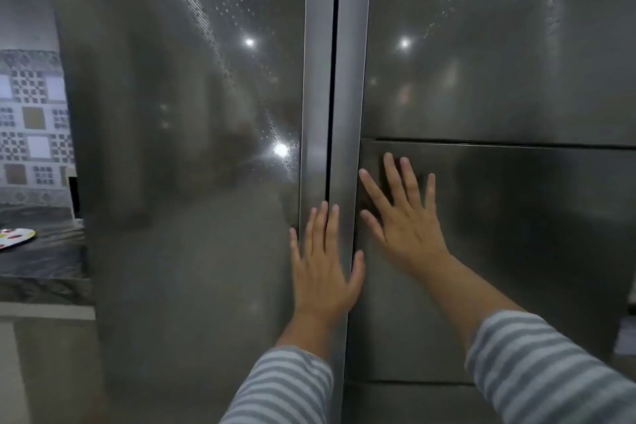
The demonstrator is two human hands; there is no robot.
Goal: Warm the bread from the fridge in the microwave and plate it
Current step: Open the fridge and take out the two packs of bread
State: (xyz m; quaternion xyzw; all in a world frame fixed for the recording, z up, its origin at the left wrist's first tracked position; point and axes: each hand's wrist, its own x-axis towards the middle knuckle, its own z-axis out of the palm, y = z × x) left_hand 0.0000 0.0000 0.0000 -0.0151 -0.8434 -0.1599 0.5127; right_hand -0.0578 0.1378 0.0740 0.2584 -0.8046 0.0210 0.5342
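A tall steel side-by-side fridge (192,155) fills the view, both doors closed, with a dark vertical gap between their handle strips (333,96). My left hand (321,263) lies flat with straight fingers on the handle strips over that gap. My right hand (401,217) is spread flat on the lower panel of the right door (516,234). Neither hand holds anything. No bread is visible.
At the left edge a dark marble counter (41,251) carries a white plate with coloured spots (15,237). Patterned wall tiles (31,120) rise behind it. A horizontal seam splits the right door into an upper and a lower panel.
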